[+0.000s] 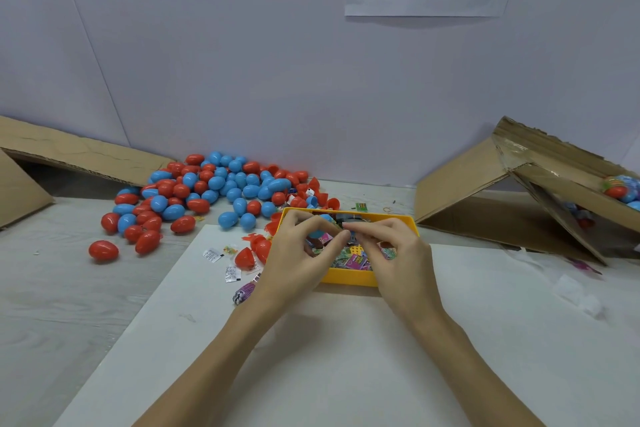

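While you work over the yellow tray (349,277), both hands are brought together above its middle, fingertips meeting. Your left hand (298,253) is curled round a blue egg shell (320,226), thumb underneath and fingers over the top; only a sliver of blue shows between them. Your right hand (391,253) has its thumb and forefinger closed in a pinch just beside that shell. Whether the pinch holds a small piece cannot be told at this size.

Finding: the shell lies directly to the left of the right fingertips, touching or nearly so, and its long axis appears to run across, left to right. The right hand is therefore the one placed to feed or close it; the left merely steadies it. In my judgement, the coming move needs a short sideways travel only.

Beneath the hands the tray holds bright printed packets. Left of it lie a red half shell (244,257) and white sachets (212,255) on the white sheet (346,357). Beyond, well apart, sits the heap of red and blue eggs (214,191). A tipped cardboard box (485,191) stands to the right.
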Tool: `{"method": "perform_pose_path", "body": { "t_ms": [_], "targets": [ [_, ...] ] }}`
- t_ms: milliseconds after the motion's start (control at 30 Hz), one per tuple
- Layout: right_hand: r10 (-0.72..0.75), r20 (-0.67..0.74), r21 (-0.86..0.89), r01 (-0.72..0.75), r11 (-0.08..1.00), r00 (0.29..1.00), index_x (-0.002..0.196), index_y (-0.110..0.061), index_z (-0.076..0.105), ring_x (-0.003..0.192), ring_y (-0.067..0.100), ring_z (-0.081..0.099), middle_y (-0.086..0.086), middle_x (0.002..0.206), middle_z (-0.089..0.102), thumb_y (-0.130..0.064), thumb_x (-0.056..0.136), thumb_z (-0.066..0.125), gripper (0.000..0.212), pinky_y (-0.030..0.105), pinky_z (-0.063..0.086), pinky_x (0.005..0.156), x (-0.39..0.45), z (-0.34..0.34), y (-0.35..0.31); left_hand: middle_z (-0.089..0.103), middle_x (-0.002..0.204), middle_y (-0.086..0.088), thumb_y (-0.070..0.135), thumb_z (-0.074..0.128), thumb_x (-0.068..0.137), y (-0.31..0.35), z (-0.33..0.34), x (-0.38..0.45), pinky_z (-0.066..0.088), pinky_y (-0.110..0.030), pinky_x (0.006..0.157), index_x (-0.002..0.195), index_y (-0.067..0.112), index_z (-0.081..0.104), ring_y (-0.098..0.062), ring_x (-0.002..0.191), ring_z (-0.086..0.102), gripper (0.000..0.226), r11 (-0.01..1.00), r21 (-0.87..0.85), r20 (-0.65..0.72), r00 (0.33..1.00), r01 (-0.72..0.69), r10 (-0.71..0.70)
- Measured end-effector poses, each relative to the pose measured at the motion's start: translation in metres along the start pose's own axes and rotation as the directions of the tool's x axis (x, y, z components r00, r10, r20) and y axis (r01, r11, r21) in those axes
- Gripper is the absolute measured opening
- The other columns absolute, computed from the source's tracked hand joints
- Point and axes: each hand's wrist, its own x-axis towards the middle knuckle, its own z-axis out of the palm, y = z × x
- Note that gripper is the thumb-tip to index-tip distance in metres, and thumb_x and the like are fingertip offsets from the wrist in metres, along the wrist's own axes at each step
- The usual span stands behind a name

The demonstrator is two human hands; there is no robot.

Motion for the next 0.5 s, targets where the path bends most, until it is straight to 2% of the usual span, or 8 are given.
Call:
{"method": "perform_pose_path", "body": {
  "t_ms": [100, 233, 300, 433, 500],
  "targets": [
    [-0.004, 0.010, 0.025, 0.004, 1.000, 1.000, 0.113, -0.032, 0.077, 0.102, 0.001, 0.060, -0.008, 0.105, 0.065, -0.020, 0.095, 0.070, 0.024, 0.013, 0.051, 0.084, -0.0005, 0.0006, -0.0025, 0.054, 0.112, 0.014, 0.046, 0.077, 0.084, 0.0006, -0.0023, 0.0009, 0.053, -0.016, 0.074, 0.091, 0.043, 0.068, -0.002, 0.106, 0.056, 0.011, 1.000, -0.005, 0.030, 0.999, 0.016, -0.016],
    [0.018, 0.042, 0.075, -0.021, 0.997, 0.999, 0.114, -0.031, 0.078, 0.107, 0.005, 0.061, -0.007, 0.111, 0.066, -0.019, 0.095, 0.070, 0.024, 0.018, 0.054, 0.088, 0.0010, -0.0004, -0.0013, 0.055, 0.114, 0.010, 0.051, 0.075, 0.080, 0.0004, -0.0041, 0.0015, 0.055, -0.019, 0.076, 0.097, 0.038, 0.070, -0.005, 0.108, 0.057, 0.022, 0.999, -0.028, 0.020, 1.000, 0.020, -0.019],
    [0.042, 0.066, 0.123, -0.049, 0.991, 0.997, 0.117, -0.031, 0.077, 0.111, 0.006, 0.061, -0.007, 0.116, 0.066, -0.018, 0.096, 0.070, 0.025, 0.019, 0.055, 0.088, 0.0024, -0.0008, -0.0008, 0.057, 0.112, 0.009, 0.042, 0.078, 0.083, -0.0009, -0.0043, 0.0026, 0.054, -0.019, 0.075, 0.095, 0.033, 0.073, -0.006, 0.105, 0.059, 0.016, 0.999, -0.040, 0.018, 0.999, 0.028, -0.027],
    [0.178, 0.066, 0.302, -0.190, 0.934, 0.982, 0.139, -0.026, 0.062, 0.107, 0.008, 0.068, -0.003, 0.115, 0.072, -0.018, 0.102, 0.062, 0.038, 0.023, 0.057, 0.089, 0.0046, 0.0020, -0.0018, 0.057, 0.110, 0.013, 0.034, 0.081, 0.084, -0.0018, -0.0047, 0.0029, 0.054, -0.018, 0.077, 0.087, 0.036, 0.072, -0.003, 0.103, 0.059, 0.010, 0.998, -0.031, -0.007, 0.999, 0.048, -0.049],
    [0.256, 0.073, 0.383, -0.264, 0.885, 0.964, 0.131, -0.018, 0.066, 0.101, 0.010, 0.073, -0.001, 0.106, 0.076, -0.019, 0.101, 0.062, 0.030, 0.025, 0.059, 0.086, 0.0065, 0.0005, -0.0016, 0.056, 0.111, 0.013, 0.033, 0.081, 0.084, -0.0011, -0.0049, 0.0028, 0.055, -0.019, 0.078, 0.088, 0.036, 0.072, -0.004, 0.105, 0.059, 0.011, 0.998, -0.037, -0.012, 0.999, 0.048, -0.049]
  ]
}}
